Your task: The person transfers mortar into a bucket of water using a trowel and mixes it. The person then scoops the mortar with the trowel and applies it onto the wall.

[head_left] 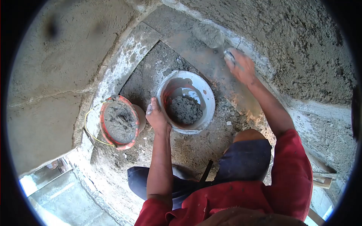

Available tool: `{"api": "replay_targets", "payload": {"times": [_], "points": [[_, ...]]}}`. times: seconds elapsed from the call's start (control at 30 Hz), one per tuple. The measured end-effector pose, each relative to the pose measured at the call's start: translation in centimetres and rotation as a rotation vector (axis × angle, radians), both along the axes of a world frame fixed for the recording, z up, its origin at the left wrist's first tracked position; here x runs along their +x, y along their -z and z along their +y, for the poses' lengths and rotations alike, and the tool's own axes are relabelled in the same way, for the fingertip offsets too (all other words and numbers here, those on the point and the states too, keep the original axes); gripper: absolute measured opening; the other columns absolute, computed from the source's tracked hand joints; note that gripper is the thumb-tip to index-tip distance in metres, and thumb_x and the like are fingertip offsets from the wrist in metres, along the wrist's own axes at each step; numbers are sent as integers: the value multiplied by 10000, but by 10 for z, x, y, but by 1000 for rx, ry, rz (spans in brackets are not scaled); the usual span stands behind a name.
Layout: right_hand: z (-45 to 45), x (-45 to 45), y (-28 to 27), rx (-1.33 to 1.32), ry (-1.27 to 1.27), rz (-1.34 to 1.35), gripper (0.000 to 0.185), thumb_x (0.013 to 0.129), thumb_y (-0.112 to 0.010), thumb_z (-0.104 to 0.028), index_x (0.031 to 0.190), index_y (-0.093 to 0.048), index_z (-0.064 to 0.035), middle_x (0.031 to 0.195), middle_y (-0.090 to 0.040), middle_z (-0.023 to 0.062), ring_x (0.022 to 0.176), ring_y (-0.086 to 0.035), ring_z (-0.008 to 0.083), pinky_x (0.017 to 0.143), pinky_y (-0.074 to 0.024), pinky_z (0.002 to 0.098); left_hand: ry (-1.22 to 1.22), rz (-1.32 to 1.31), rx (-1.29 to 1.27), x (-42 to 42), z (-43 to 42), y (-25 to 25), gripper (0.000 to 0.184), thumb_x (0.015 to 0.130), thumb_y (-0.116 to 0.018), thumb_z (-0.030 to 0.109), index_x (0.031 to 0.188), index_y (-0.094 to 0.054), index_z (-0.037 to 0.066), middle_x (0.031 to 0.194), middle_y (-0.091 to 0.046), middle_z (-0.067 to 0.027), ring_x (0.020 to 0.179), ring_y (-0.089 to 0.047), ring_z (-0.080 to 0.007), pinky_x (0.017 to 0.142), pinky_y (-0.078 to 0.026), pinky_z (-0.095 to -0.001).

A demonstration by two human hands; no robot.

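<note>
- Left hand [156, 117]: 1, clamped on the left rim of the white bucket [209, 107], which stands on the floor, grey mix [184, 110] inside.
- Right hand [242, 67]: 1, well apart from the left, closed round a blurred tool [229, 55], near a mix lump [208, 34] on a flat sheet [188, 49].
- Hazards: 1-sided pull could tip the bucket; a careless stroke could drop mix over the sheet's edge.
- Room: narrow gap between 2 buckets, the orange-rimmed bucket [123, 146] at left; rough wall [301, 56] bounds the right.
</note>
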State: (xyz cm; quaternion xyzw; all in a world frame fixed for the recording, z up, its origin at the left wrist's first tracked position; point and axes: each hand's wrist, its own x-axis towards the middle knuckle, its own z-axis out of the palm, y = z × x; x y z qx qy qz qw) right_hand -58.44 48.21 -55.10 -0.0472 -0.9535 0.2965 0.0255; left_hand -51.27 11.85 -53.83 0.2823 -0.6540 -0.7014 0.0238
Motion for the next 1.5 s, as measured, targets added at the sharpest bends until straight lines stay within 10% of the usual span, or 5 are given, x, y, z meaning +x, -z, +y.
{"api": "replay_targets", "payload": {"times": [0.17, 0.57, 0.77, 1.13, 1.5], "points": [[-22, 86, -15, 231, -516, 80, 365, 968, -660, -335, 1299, -623, -184, 1192, -697, 111, 966, -699, 379, 806, -559, 480, -21, -13, 63, -4, 1, -9, 395, 1117, -515, 300, 1199, -656, -60, 1113, -701, -135, 952, -684, -214, 859, -578, -385], [-25, -97, 138, -135, -187, -540, 675, 1010, -497, -641, 1541, -515, -224, 1612, -457, 123, 1500, -409, 310, 1241, -322, 423, -46, -36, -23, 5, -4, -6, 423, 1098, -564, 356, 1135, -673, -51, 1049, -705, -118, 895, -657, -187, 814, -558, -359], [-29, -235, 215, 214, -201, -518, 732, 1032, -382, -667, 1589, -434, -195, 1585, -495, 77, 1511, -371, 318, 1263, -273, 425, -65, -56, -43, 10, 3, -14, 448, 1092, -570, 395, 1134, -677, -38, 1051, -704, -114, 899, -654, -186, 829, -551, -358], [-33, -161, 116, 79, 192, -238, 720, 991, -490, -660, 1594, -413, -273, 1525, -546, 156, 1392, -529, 350, 1174, -396, 456, -100, -20, -9, 24, 1, -6, 422, 1104, -546, 361, 1171, -667, -39, 1101, -697, -122, 943, -658, -200, 867, -548, -370], [-25, 110, -17, 61, -433, -26, 379, 1015, -616, -298, 1345, -574, -117, 1062, -724, 196, 932, -704, 431, 797, -557, 519, -87, 33, 179, 5, -19, 13, 403, 1102, -557, 332, 1105, -685, -50, 1030, -701, -117, 877, -651, -190, 811, -549, -356]]}}
